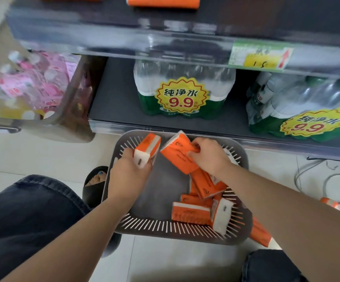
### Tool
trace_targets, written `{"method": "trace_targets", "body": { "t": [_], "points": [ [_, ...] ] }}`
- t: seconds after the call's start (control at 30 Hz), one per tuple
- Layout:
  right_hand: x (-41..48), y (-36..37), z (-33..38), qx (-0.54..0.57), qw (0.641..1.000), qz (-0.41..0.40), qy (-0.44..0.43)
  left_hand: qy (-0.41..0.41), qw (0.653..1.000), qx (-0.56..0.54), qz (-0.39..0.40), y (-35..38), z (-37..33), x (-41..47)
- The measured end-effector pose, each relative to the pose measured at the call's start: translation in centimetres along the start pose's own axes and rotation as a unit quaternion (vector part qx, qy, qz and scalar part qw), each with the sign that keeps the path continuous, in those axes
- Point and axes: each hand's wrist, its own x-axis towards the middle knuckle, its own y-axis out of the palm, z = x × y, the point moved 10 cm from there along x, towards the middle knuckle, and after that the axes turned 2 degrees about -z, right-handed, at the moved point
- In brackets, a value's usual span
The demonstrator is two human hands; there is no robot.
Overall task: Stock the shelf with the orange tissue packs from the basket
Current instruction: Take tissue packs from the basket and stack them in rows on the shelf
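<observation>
With the pick-up step in hand, the left hand [128,169] curls round one orange tissue pack [147,148] and the right hand [209,156] grips a second pack [177,154] above the slotted basket [175,235], where more packs [191,212] lie; next, I judge, both need lifting to the upper shelf [266,13]

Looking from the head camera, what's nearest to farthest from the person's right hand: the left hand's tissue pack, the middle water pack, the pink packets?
1. Tissue pack held by the left hand, just left of the right hand, above the basket.
2. Middle water pack, on the low shelf ahead.
3. Pink packets, far left in a bin.
</observation>
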Motion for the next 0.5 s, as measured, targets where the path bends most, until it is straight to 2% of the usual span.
{"method": "trace_targets", "body": {
  "t": [0.23,0.33,0.5],
  "points": [
    [-2.4,-3.4,0.4,0.099,0.993,-0.011,0.054,0.078,0.996,-0.035,-0.015,-3.0,-4.3,-3.0],
    [-3.4,-4.5,0.4,0.168,0.983,-0.003,0.077,0.152,0.988,-0.016,-0.028,-4.0,-7.1,-4.5],
    [-5.1,-5.5,0.2,0.349,0.929,0.006,0.123,0.278,0.958,0.057,-0.034,-4.7,-11.8,-7.0]
  ]
}}
